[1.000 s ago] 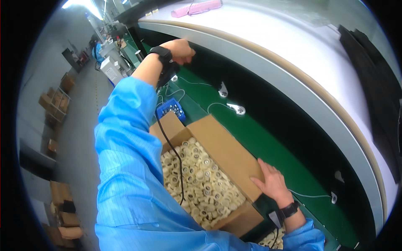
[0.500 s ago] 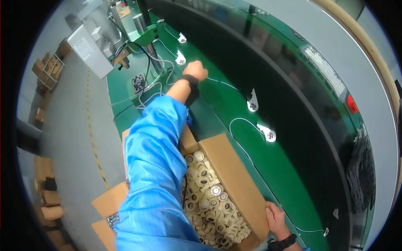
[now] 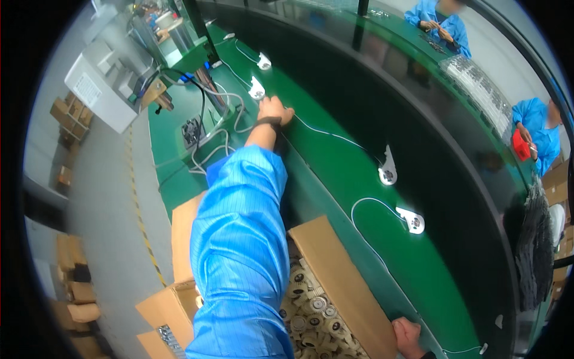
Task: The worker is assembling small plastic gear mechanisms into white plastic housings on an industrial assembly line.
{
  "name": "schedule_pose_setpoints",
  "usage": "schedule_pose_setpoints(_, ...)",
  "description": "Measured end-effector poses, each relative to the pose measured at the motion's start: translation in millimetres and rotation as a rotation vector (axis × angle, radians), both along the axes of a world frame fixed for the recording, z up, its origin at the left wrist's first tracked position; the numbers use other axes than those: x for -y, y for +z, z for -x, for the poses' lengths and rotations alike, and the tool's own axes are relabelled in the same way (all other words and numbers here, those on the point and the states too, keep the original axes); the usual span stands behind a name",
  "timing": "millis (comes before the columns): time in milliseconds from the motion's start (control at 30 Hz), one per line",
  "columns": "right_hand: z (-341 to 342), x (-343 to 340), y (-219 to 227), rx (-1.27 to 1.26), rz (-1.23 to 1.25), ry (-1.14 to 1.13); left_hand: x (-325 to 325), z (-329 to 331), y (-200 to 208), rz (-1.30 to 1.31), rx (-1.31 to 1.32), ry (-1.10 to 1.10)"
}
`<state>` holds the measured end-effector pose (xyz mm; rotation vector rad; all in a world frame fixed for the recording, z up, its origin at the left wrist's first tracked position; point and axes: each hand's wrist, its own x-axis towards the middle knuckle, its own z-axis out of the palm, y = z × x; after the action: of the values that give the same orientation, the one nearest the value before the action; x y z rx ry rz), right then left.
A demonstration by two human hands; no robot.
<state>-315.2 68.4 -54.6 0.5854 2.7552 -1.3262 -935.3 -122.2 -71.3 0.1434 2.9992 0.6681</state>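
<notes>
My left hand reaches far across the green belt, its fingers curled beside a white fan-like part with a thin cable. What those fingers hold is hidden beneath them; a white cable runs from near the hand to another white part. At the lower right, my right hand is closed on the end of the raised flap of a cardboard box. Small cream round parts with dark or metallic centres fill that box, and my blue left sleeve covers some of them.
A bench machine with a white housing stands at the left, cables around its base. Another white part lies on the belt. A second open carton is at the lower left. Two people in blue work across the line.
The view has shifted, bringing the people across the line into sight. My left hand has come closer to the far white part. My right hand stays by the box flap.
</notes>
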Motion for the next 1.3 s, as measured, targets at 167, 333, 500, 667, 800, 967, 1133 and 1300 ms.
schedule_pose_setpoints(167,16,5,17,0.077,0.118,0.060,19,25,-17,0.068,-0.068,-0.047)
schedule_pose_setpoints(333,15,-2,21,0.115,0.131,0.052,18,19,-8,0.178,-0.093,0.018)
schedule_pose_setpoints(500,16,4,16,0.091,0.119,0.066,23,33,-9,0.220,-0.003,0.021)
schedule_pose_setpoints(667,21,3,20,0.134,0.146,0.071,22,48,-16,0.252,-0.112,-0.002)
schedule_pose_setpoints(800,25,4,21,0.098,0.140,0.060,14,43,-11,0.068,-0.137,-0.089)
schedule_pose_setpoints(967,22,4,16,0.049,0.113,0.081,-35,7,-5,0.125,-0.193,-0.514)
schedule_pose_setpoints(1133,22,6,16,0.023,0.135,0.069,-71,-29,5,0.300,-0.188,-0.583)
schedule_pose_setpoints(1300,22,5,14,0.050,0.121,0.079,-87,-43,15,0.127,0.030,-0.995)
